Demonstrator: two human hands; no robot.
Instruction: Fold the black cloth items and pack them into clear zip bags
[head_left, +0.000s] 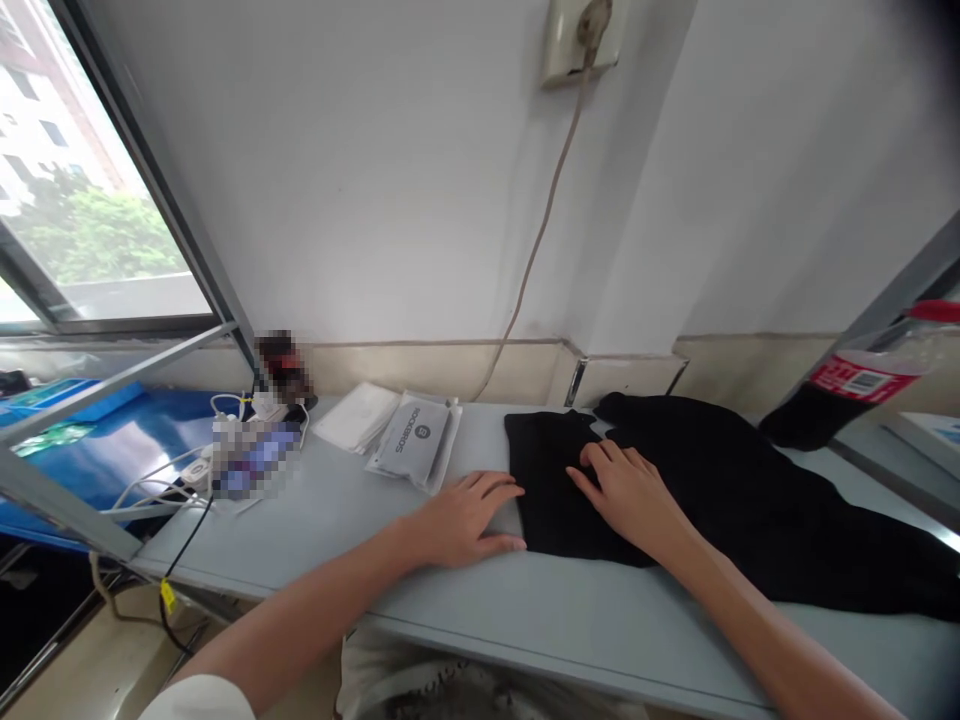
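Grey pouch (415, 440) reads "ROCKBROS" (bottle label (859, 378) illegible)

matt black cloth on a smooth grey worktop

the soft black cloth garment (720, 500) looks matt; the pale grey worktop (525, 610) smooth, faintly sheened; the clear plastic bottle (862, 385) glossy.

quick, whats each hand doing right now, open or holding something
Left hand: open, flat on the table, fingertips at the edge of the black garment.
Right hand: open, palm down on the black garment, holding nothing.
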